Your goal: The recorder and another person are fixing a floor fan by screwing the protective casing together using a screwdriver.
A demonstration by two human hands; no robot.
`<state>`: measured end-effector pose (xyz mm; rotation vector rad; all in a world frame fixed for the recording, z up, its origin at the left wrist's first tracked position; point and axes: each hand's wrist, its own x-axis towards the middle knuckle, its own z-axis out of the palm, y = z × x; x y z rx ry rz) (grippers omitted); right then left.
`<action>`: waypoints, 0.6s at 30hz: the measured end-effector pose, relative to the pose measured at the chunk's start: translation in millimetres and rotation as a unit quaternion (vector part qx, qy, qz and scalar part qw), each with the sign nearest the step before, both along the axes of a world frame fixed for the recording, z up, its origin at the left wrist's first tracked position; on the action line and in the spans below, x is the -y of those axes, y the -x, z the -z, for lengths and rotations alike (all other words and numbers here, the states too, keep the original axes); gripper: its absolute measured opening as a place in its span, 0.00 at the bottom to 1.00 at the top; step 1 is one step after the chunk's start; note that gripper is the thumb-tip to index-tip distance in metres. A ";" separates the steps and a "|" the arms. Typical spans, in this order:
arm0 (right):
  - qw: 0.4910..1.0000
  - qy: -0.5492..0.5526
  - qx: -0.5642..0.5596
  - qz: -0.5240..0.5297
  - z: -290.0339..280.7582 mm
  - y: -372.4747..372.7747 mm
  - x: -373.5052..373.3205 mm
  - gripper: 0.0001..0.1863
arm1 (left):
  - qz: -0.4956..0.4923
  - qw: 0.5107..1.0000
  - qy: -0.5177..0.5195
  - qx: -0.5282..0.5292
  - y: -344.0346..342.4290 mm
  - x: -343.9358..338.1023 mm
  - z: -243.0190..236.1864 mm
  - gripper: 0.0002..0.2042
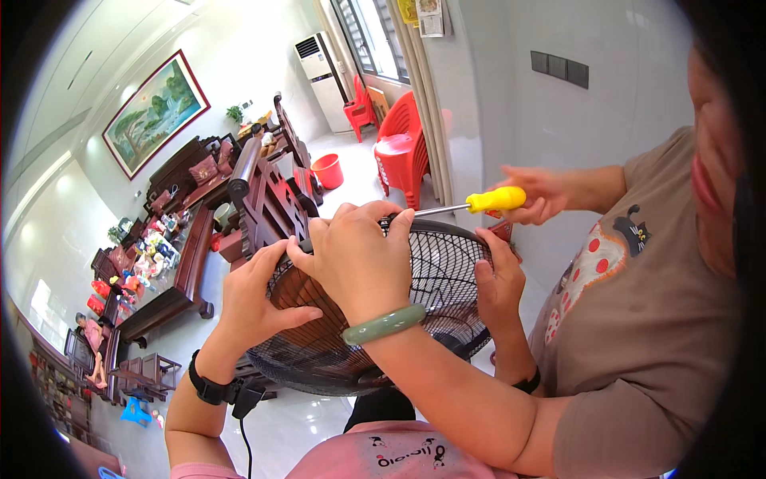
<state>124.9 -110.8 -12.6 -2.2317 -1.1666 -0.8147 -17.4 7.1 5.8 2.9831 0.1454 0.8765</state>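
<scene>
A round black wire fan guard (439,275) is tilted up in front of me. My left hand (259,299) grips its left side, with the fingers at the rim and the thumb across the front. On the right side of the guard, my right hand (499,283) is closed round the rim. A co-worker's hand with a green bangle (384,325) reaches across to the top rim. Its fingers meet the shaft of a yellow-handled screwdriver (496,199), whose tip is hidden by them. The co-worker's other hand (542,194) is beside the handle, slightly blurred.
The co-worker in a brown shirt (638,319) stands close on my right. Stacked red plastic chairs (401,144) and a red bucket (327,170) are beyond the fan. Dark wooden furniture (171,283) fills the left side, with a seated person (93,343) farther left.
</scene>
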 end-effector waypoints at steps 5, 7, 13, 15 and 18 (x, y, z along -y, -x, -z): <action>0.996 0.082 0.033 0.014 2.3 -2.7 -1.1 0.26 | -0.008 1.000 0.010 -0.005 -1.2 -0.1 1.5 0.46; 0.999 0.041 0.010 -0.008 0.4 -0.1 0.8 0.26 | -0.008 1.000 0.018 -0.003 2.7 -1.9 3.4 0.47; 1.000 0.011 -0.014 0.018 -8.7 6.4 9.7 0.27 | -0.007 1.000 0.008 0.004 3.7 2.7 1.9 0.47; 1.000 -0.002 -0.010 0.004 -6.8 5.8 9.3 0.27 | -0.010 1.000 0.007 0.006 4.0 2.7 2.4 0.47; 1.000 0.005 -0.011 0.019 -9.3 5.0 13.7 0.27 | 0.009 1.000 -0.014 0.013 1.4 4.4 1.2 0.47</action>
